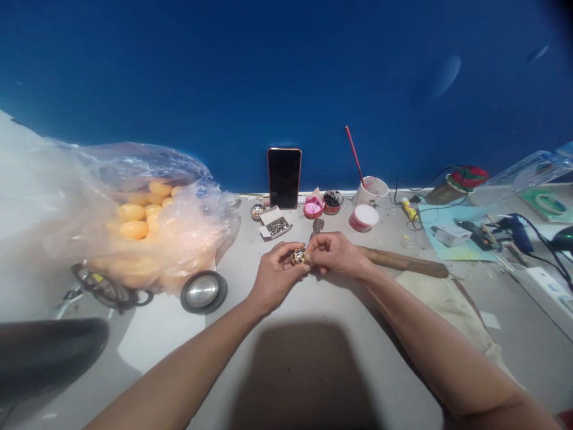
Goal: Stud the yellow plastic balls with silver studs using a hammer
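Around the frame's centre, the left hand point(274, 273) grips one patterned ball point(298, 257) between thumb and fingers while the right hand point(335, 254), fingertips pinched together, meets its right side, leaving it between both hands, with one hammer point(407, 263) just beyond, then one open box point(271, 216), three small tubs point(357, 226) and one upright phone point(284, 178).

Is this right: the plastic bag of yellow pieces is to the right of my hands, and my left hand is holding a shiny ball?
No, wrong side: the head view shows the plastic bag of yellow pieces on the left. Your left hand is indeed holding a shiny ball.
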Demonstrator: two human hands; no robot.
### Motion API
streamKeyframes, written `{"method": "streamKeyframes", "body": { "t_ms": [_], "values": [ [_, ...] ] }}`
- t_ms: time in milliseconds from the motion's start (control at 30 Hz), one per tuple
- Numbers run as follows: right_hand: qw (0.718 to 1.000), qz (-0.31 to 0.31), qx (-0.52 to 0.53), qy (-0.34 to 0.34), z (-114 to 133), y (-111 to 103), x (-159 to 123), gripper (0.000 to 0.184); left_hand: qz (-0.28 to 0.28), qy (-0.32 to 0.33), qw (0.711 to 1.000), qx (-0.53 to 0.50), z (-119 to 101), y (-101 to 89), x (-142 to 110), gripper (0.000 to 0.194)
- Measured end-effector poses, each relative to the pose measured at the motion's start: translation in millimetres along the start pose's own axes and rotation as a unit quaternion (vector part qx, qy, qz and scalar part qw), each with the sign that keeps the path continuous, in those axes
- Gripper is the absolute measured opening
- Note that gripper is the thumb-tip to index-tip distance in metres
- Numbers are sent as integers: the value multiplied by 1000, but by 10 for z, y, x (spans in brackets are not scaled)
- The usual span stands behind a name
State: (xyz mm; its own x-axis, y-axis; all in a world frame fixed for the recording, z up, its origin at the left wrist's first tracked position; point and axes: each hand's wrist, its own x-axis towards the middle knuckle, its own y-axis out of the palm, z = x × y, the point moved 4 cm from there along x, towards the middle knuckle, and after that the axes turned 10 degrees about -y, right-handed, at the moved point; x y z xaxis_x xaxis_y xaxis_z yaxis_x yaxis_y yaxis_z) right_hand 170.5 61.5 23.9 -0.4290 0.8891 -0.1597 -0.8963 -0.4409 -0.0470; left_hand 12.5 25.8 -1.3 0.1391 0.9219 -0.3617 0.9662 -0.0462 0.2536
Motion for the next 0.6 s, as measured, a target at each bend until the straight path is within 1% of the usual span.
{"method": "streamKeyframes", "body": {
  "t_ms": [200, 333, 433, 600],
  "values": [
    [1000, -3, 5, -16, -18, -13, 9, 9, -3, 3, 1000, 0, -35, 17, -20, 43],
    [1000, 7, 9, -25, 15, -9, -7, 18, 12, -26, 999, -19, 11, 6, 4, 52],
    [1000, 4, 13, -22, 44, -5, -18, 26, 14, -27, 999, -34, 41, -19, 36, 56],
    [1000, -1, 9, -17, 47, -11, -14, 27, 17, -27, 999, -38, 55, -27, 63, 56]
  ]
}}
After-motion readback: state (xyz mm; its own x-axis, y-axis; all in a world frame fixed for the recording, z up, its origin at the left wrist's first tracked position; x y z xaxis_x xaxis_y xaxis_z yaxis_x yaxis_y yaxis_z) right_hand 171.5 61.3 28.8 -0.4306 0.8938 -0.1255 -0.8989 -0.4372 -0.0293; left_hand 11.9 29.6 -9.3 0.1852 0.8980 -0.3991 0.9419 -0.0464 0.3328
